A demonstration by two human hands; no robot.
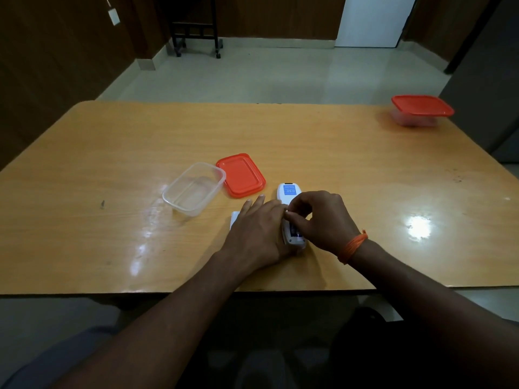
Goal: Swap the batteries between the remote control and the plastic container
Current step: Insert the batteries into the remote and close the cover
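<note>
A white remote control [288,193] lies face down on the wooden table [112,141], its battery bay open toward me. A battery [295,231] shows in the bay. My left hand [257,233] rests against the remote's left side and steadies it. My right hand [323,217] hovers over the bay, fingertips pinched at a battery there. The clear plastic container [193,188] stands open to the left, and I see nothing inside it. Its orange lid [242,174] lies beside it. A white piece, likely the battery cover [234,219], peeks out from under my left hand.
A second clear container with an orange lid [421,110] stands closed at the far right of the table. Beyond the table are a tiled floor, a black wheeled stand [196,29] and a white door [373,21].
</note>
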